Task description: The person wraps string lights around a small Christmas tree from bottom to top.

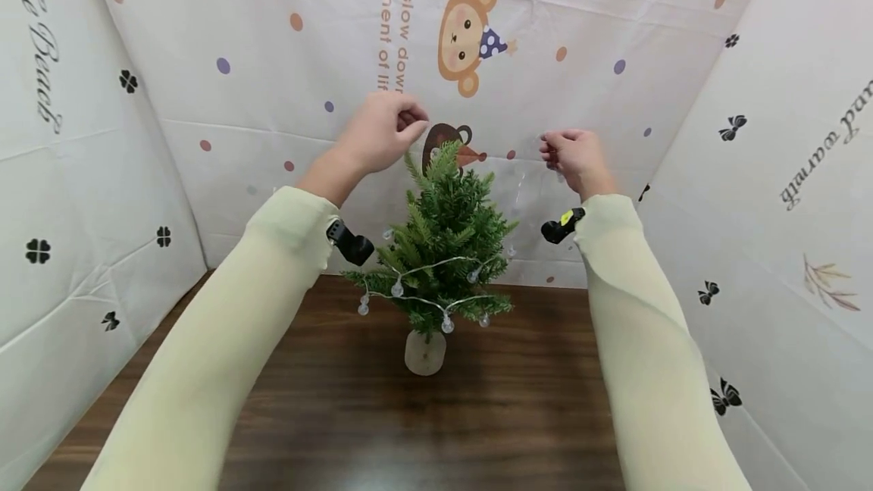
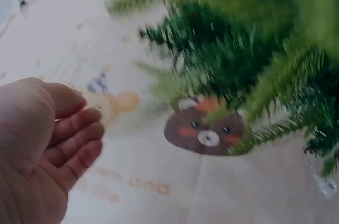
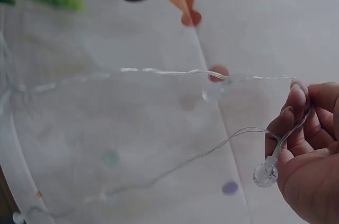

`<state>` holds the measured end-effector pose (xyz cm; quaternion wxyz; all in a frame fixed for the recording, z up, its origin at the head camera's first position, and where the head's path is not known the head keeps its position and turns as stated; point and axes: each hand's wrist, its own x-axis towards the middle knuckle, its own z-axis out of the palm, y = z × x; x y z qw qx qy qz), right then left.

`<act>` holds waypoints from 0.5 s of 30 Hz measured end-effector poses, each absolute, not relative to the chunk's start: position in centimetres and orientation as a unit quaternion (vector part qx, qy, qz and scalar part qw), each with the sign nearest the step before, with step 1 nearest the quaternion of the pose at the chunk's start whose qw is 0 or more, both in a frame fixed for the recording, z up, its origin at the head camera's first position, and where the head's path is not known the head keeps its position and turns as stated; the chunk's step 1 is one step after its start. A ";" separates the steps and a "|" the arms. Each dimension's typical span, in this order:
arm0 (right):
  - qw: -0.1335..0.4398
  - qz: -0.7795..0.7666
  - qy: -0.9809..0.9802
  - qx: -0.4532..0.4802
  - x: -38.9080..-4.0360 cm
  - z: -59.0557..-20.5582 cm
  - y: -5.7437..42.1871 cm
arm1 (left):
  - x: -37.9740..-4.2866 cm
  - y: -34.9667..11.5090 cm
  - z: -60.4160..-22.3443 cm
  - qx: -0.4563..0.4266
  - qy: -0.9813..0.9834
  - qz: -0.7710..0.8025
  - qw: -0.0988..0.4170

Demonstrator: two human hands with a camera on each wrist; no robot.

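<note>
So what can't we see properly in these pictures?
Tree: head view; its own front hides its back.
Bear print: head view; the tree covers part of its face.
Light string: right wrist view; left end blurred, cut off by the edge.
Right hand: same view; cut by the right edge.

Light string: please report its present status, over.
Right grip pinching light string. Left grip near tree, holding nothing visible. String partly draped across lower branches; no obstruction seen.

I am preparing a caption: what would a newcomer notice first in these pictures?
Probably the small green tree, upright near the centre of the head view, with clear bulbs strung across its lower part. Right of it, the right hand pinches bulb-strung wire; opposite, the left hand is raised near the tree's top.
</note>
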<state>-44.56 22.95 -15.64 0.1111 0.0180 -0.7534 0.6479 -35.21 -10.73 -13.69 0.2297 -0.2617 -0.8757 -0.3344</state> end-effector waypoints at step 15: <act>0.086 0.611 -0.782 0.084 -45.7 -15.1 17.3 | -41.2 -12.2 -17.0 -0.193 -0.890 -0.369 0.185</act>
